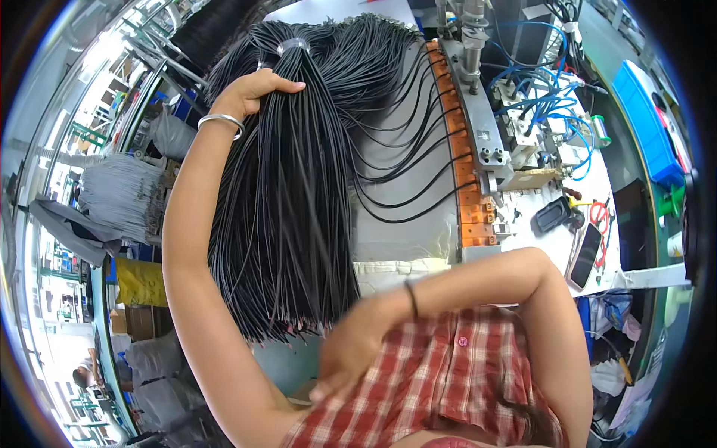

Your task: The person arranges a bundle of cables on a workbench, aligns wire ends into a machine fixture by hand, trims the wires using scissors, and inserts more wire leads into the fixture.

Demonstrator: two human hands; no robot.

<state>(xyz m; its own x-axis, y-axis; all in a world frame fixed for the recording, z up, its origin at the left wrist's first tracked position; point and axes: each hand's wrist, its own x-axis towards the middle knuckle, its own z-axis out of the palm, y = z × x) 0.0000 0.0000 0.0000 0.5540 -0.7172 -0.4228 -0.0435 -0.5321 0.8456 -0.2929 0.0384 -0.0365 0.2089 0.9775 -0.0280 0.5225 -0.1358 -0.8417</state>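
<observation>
A thick bundle of thin black cables (295, 194) hangs down the left-middle of the workbench, gathered near its top by a clear band (293, 46). Just below that band, my left hand (258, 89) is closed around the bundle's left side, its thumb lying across the front and its other fingers mostly hidden. My right hand (351, 351) is bent in close to my body by the cables' lower cut ends. Motion smears its fingers, so whether it holds anything cannot be seen. Several single cables run right from the bundle into an orange slotted fixture (464, 172).
Beside the fixture stands a metal press (472, 67) with blue air tubes (549, 93). A phone (585, 255), red-handled scissors (600, 216) and a black tray (553, 215) lie on the right. A blue bin (648, 119) is farther right; bundled grey cables (119, 196) hang at left.
</observation>
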